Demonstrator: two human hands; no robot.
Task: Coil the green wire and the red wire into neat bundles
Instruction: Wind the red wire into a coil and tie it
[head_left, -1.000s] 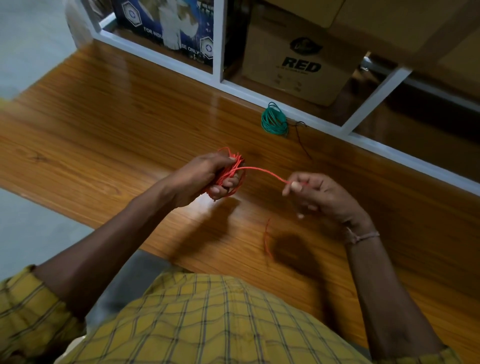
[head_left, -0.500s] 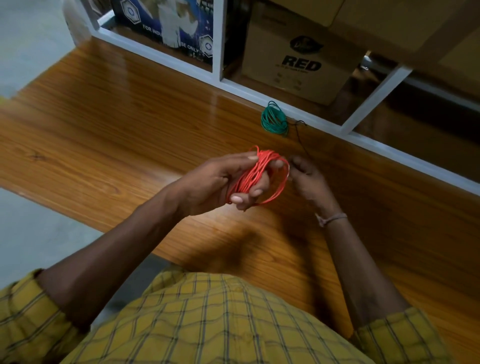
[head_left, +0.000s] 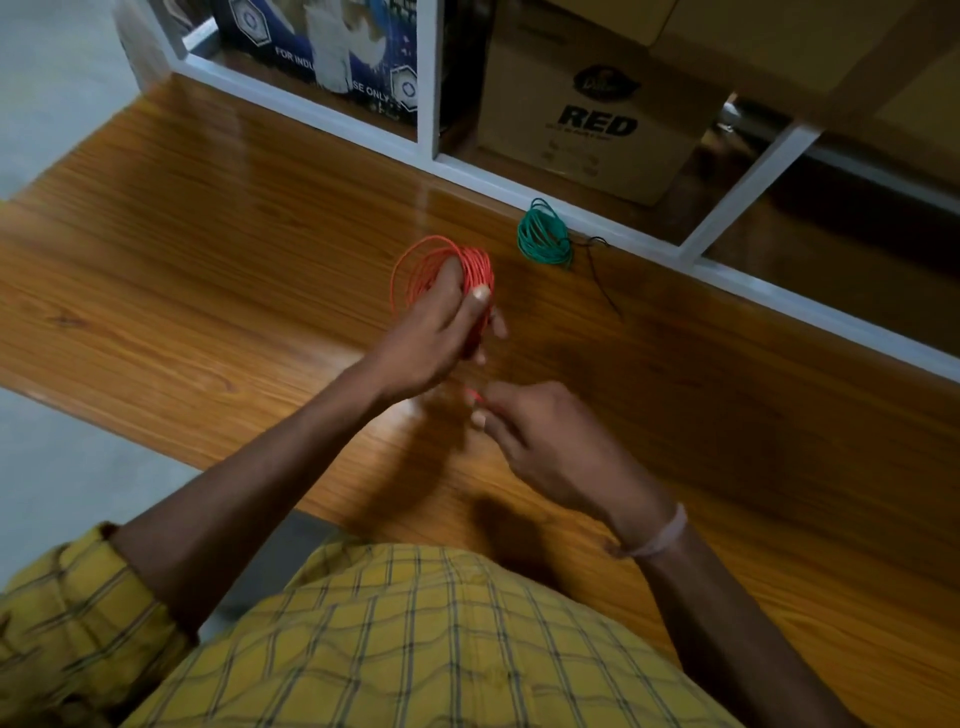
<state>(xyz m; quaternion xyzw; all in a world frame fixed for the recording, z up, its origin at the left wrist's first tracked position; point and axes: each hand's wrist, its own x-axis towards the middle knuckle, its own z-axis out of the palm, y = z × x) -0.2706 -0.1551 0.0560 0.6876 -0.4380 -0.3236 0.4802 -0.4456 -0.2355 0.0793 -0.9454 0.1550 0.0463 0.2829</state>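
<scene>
- The wooden table (head_left: 208, 249) runs across in front of me, and a white shelf frame (head_left: 426, 78) stands along its far edge.
- Behind the frame, far and left, is a blue printed box (head_left: 322, 47); to its right sits a cardboard box (head_left: 592, 130) marked "RED".
- The green wire (head_left: 543, 236) lies already coiled in a small bundle on the table, far and to the right, just beside the frame's bottom rail.
- A thin black wire (head_left: 602, 275) trails on the table from the right side of the green bundle toward me.
- Nothing lies between my hands and the green bundle; both hands are above the table, near the middle.
- My left hand (head_left: 436, 332) grips the red wire (head_left: 441, 270), whose loops are wound round my fingers; my thumb presses across the loops on their right side.
- The red coil stands up beyond my knuckles, just left of and nearer than the green bundle, apart from it.
- My right hand (head_left: 550, 447) is nearer and to the right, just below the left, its fingers drawn together narrowly; a short red end shows at the fingertips, which seem to pinch it, though motion blur softens this.
- A pale band (head_left: 662, 538) circles my right wrist.
- My yellow checked shirt (head_left: 415, 639) fills the near edge.
</scene>
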